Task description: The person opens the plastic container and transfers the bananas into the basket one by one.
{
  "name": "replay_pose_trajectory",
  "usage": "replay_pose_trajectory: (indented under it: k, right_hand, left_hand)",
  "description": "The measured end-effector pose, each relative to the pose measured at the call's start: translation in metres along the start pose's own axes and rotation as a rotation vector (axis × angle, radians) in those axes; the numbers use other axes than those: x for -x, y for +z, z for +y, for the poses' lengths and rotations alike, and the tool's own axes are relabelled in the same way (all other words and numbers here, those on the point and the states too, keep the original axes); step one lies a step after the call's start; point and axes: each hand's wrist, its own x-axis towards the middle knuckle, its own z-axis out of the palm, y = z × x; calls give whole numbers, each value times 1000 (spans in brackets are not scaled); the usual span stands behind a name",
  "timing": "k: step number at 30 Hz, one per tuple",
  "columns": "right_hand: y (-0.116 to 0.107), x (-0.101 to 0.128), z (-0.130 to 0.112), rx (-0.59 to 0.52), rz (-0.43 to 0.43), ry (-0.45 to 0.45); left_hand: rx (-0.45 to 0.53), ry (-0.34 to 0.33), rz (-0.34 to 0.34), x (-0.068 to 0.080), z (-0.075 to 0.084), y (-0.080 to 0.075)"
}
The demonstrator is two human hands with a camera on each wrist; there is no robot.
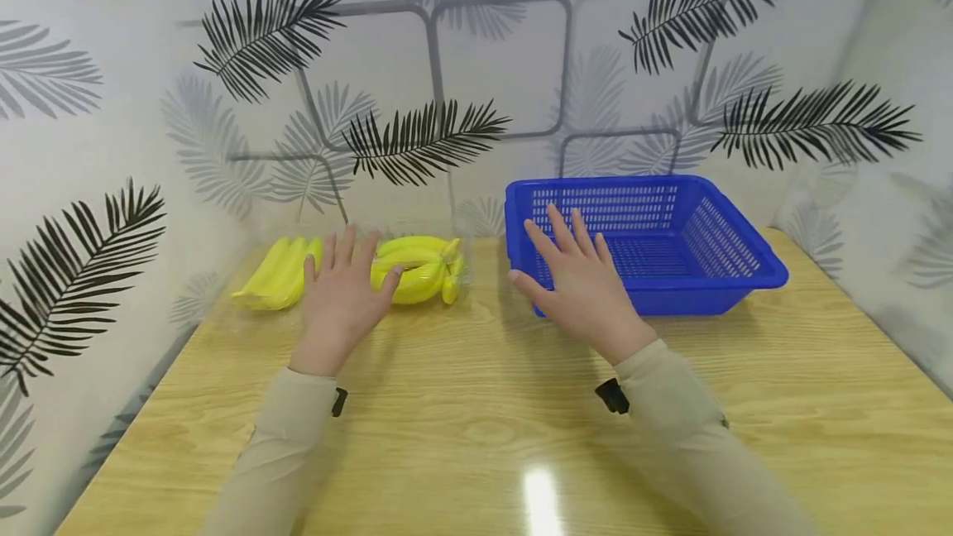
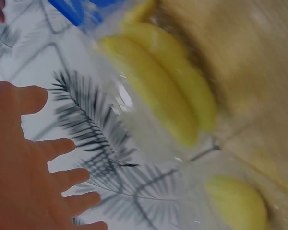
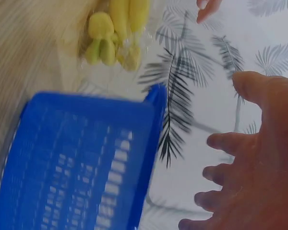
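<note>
My left hand (image 1: 342,288) is held up with its fingers spread and straight, in front of two bunches of yellow bananas in clear plastic wrapping. One bunch (image 1: 275,273) lies to its left, the other (image 1: 417,271) to its right; the hand partly covers both. My right hand (image 1: 584,288), also spread, hovers before the left part of a blue plastic basket (image 1: 670,302) and holds nothing. Bananas (image 2: 153,91) appear beyond the left hand (image 2: 24,167) in the left wrist view. In the right wrist view, a gap separates the basket (image 3: 86,115) from the right hand (image 3: 259,172).
A light wood-grain table (image 1: 469,420) carries the bananas and the basket near its back edge. Close behind stands a white wall (image 1: 506,64) with grey and black leaf patterns. The basket has slotted sides and an open top.
</note>
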Motion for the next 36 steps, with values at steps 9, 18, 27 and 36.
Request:
replay_pose_trajectory:
  k: [9, 18, 27, 36]
  right_hand:
    - [36, -24, -49, -96, 33, -120]
    - [74, -44, -70, -366, 63, -124]
    - [102, -61, -54, -398, -4, 13]
    - [112, -65, -48, -408, -53, -5]
  left_hand:
    - [131, 14, 22, -12, -30, 16]
    - [190, 59, -42, -16, -38, 32]
    - [315, 72, -112, -15, -48, 35]
    - [302, 120, -100, -14, -60, 26]
